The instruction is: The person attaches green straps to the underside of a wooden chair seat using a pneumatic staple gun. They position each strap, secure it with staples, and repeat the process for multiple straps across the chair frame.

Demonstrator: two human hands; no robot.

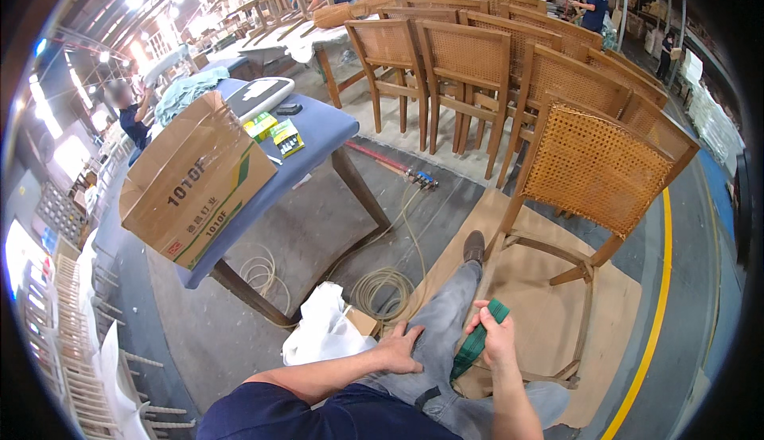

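My right hand (499,340) is closed around a folded dark green strap (469,350), which looks like woven webbing. One end sticks up above the fingers and the rest hangs down beside my leg. My left hand (400,350) lies on my grey trouser leg with its fingers apart, holding nothing. Just ahead and to the right of my right hand is a brown wooden chair (597,171) with a woven cane back. Its wooden frame rests on a flat cardboard sheet (622,301). My shoe is beside the frame.
Rows of cane-backed chairs (465,52) stand ahead. At the left, a blue-covered table (326,126) bears a cardboard box (199,173) and small yellow-green packs (286,138). A coiled hose (382,295) and white cloth (326,330) lie on the floor. Other people work farther off.
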